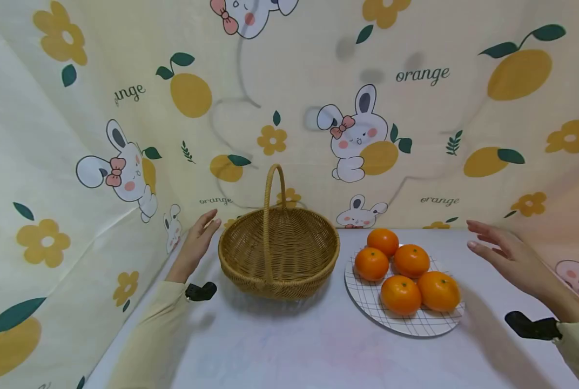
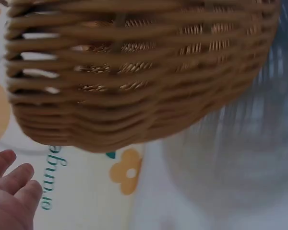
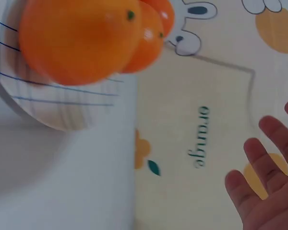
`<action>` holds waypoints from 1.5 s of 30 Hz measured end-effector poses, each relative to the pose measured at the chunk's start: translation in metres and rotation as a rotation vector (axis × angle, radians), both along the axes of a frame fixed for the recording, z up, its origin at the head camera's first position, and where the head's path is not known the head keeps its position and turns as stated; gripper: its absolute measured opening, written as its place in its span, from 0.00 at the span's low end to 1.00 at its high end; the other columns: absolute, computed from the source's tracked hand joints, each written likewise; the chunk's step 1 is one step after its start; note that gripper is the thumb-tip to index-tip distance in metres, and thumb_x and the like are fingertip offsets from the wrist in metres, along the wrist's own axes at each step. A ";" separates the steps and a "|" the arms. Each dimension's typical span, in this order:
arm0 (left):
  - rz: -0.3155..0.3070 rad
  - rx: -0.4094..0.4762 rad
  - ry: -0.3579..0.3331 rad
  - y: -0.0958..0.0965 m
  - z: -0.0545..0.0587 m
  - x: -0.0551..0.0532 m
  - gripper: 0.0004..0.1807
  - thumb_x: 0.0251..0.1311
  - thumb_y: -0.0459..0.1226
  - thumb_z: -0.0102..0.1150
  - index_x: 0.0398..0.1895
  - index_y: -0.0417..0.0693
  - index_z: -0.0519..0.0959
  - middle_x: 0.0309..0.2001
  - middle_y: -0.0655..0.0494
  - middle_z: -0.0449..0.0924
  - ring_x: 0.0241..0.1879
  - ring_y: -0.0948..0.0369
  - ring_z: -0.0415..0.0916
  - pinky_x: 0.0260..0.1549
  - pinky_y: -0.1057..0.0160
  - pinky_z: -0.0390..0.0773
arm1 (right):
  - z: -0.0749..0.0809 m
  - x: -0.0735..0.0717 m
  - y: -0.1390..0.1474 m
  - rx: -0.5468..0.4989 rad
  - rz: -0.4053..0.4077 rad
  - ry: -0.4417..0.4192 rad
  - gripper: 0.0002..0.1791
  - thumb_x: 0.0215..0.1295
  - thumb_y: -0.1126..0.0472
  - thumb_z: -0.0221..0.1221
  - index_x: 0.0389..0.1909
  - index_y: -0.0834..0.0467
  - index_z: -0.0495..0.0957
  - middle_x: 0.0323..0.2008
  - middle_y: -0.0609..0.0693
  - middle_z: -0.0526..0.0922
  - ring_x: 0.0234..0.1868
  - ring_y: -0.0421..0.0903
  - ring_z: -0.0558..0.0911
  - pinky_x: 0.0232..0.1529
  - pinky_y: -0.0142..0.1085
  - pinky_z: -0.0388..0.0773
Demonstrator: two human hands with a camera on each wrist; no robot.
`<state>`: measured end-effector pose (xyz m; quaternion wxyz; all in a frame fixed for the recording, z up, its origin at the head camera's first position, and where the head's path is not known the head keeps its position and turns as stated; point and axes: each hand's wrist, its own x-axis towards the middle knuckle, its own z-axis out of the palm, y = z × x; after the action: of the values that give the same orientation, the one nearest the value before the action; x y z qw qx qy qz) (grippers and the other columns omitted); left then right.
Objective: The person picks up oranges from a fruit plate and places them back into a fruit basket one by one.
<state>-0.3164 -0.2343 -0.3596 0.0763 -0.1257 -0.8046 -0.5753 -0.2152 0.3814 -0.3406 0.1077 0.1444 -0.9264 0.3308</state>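
Left of centre on the white table stands a brown wicker basket [image 1: 280, 286] with a tall arched handle [image 1: 267, 232]; nothing lies inside it. My left hand [image 1: 198, 246] is raised just left of its rim, fingers relaxed and holding nothing. To the right, a white checked plate [image 1: 367, 302] carries several oranges [image 1: 401, 295], grouped close together. My right hand [image 1: 510, 256] hovers right of the plate, fingers loosely extended and apart from the fruit. In the right wrist view its spread fingers [image 3: 259, 160] show against the patterned cloth, away from the nearest orange [image 3: 79, 38].
A cloth printed with rabbits, flowers and oranges [image 1: 189, 94] hangs behind the table and along both sides. The white table surface [image 1: 289, 346] stretches in front of the basket and plate. Each wrist wears a small black device [image 1: 201, 292].
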 end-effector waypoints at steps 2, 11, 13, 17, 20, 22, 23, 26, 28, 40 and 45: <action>0.008 0.097 -0.027 0.001 -0.004 0.000 0.31 0.74 0.44 0.44 0.74 0.39 0.55 0.72 0.39 0.51 0.72 0.45 0.46 0.67 0.42 0.49 | -0.007 0.000 -0.002 -0.019 -0.004 -0.048 0.34 0.75 0.57 0.49 0.74 0.63 0.49 0.66 0.72 0.58 0.59 0.71 0.60 0.50 0.66 0.69; 0.008 0.412 -0.172 0.004 -0.025 -0.006 0.27 0.73 0.34 0.43 0.73 0.37 0.55 0.71 0.39 0.51 0.72 0.49 0.46 0.68 0.47 0.47 | -0.043 0.002 -0.012 -0.129 0.014 -0.211 0.35 0.72 0.52 0.53 0.71 0.63 0.51 0.66 0.68 0.59 0.61 0.69 0.59 0.46 0.72 0.64; -0.008 0.462 -0.180 0.006 -0.028 -0.007 0.28 0.73 0.32 0.43 0.73 0.36 0.54 0.71 0.38 0.50 0.71 0.48 0.48 0.68 0.48 0.50 | -0.049 0.001 -0.013 -0.143 0.022 -0.228 0.35 0.71 0.53 0.54 0.71 0.63 0.53 0.66 0.67 0.59 0.61 0.69 0.59 0.46 0.71 0.65; -0.025 0.508 -0.193 0.011 -0.030 -0.009 0.29 0.72 0.31 0.43 0.74 0.37 0.53 0.72 0.38 0.48 0.69 0.47 0.52 0.67 0.49 0.53 | -0.058 -0.001 -0.012 -0.145 0.032 -0.259 0.35 0.70 0.53 0.56 0.70 0.64 0.54 0.65 0.67 0.59 0.61 0.69 0.60 0.46 0.70 0.67; -0.019 0.501 -0.204 0.015 -0.030 -0.010 0.30 0.72 0.32 0.44 0.75 0.39 0.53 0.73 0.39 0.48 0.70 0.49 0.51 0.67 0.48 0.53 | -0.064 -0.003 -0.012 -0.134 0.039 -0.276 0.36 0.68 0.53 0.57 0.69 0.65 0.54 0.65 0.68 0.60 0.60 0.69 0.61 0.45 0.69 0.68; -0.015 0.499 -0.212 0.016 -0.031 -0.010 0.30 0.72 0.32 0.44 0.75 0.39 0.53 0.74 0.41 0.48 0.71 0.50 0.50 0.67 0.49 0.53 | -0.068 -0.004 -0.014 -0.128 0.037 -0.296 0.37 0.67 0.54 0.59 0.69 0.66 0.55 0.64 0.68 0.60 0.60 0.69 0.62 0.45 0.67 0.70; -0.014 0.498 -0.217 0.016 -0.031 -0.010 0.30 0.72 0.32 0.44 0.75 0.40 0.53 0.74 0.41 0.48 0.71 0.51 0.50 0.67 0.49 0.53 | -0.070 -0.004 -0.015 -0.128 0.040 -0.300 0.37 0.66 0.54 0.59 0.69 0.66 0.55 0.64 0.69 0.61 0.59 0.69 0.63 0.45 0.67 0.70; -0.024 0.510 -0.222 0.019 -0.032 -0.009 0.30 0.72 0.30 0.44 0.75 0.39 0.52 0.75 0.43 0.47 0.71 0.52 0.49 0.67 0.53 0.53 | -0.076 -0.004 -0.018 -0.126 0.031 -0.326 0.39 0.64 0.54 0.62 0.69 0.67 0.55 0.63 0.69 0.61 0.58 0.68 0.64 0.46 0.66 0.70; -0.034 0.517 -0.221 0.021 -0.033 -0.008 0.31 0.71 0.29 0.43 0.75 0.38 0.52 0.75 0.45 0.46 0.72 0.53 0.48 0.68 0.55 0.53 | -0.079 -0.003 -0.019 -0.119 0.026 -0.340 0.40 0.63 0.54 0.63 0.69 0.67 0.55 0.63 0.68 0.62 0.58 0.67 0.64 0.46 0.65 0.71; -0.029 0.521 -0.247 0.022 -0.036 -0.010 0.32 0.68 0.26 0.42 0.75 0.37 0.52 0.74 0.45 0.49 0.71 0.53 0.48 0.67 0.55 0.53 | -0.081 -0.002 -0.018 -0.062 -0.013 -0.329 0.42 0.57 0.52 0.68 0.67 0.64 0.59 0.62 0.67 0.65 0.54 0.65 0.69 0.43 0.60 0.74; -0.020 0.506 -0.256 0.020 -0.039 -0.010 0.31 0.69 0.27 0.42 0.75 0.39 0.54 0.74 0.47 0.50 0.71 0.55 0.49 0.67 0.56 0.54 | -0.080 -0.002 -0.020 -0.068 -0.037 -0.357 0.43 0.56 0.50 0.69 0.66 0.63 0.60 0.62 0.67 0.65 0.54 0.65 0.68 0.43 0.60 0.73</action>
<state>-0.3262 -0.2143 -0.3988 -0.0026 -0.0369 -0.6373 -0.7697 -0.2171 0.3613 -0.4206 -0.0475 0.0624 -0.9216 0.3801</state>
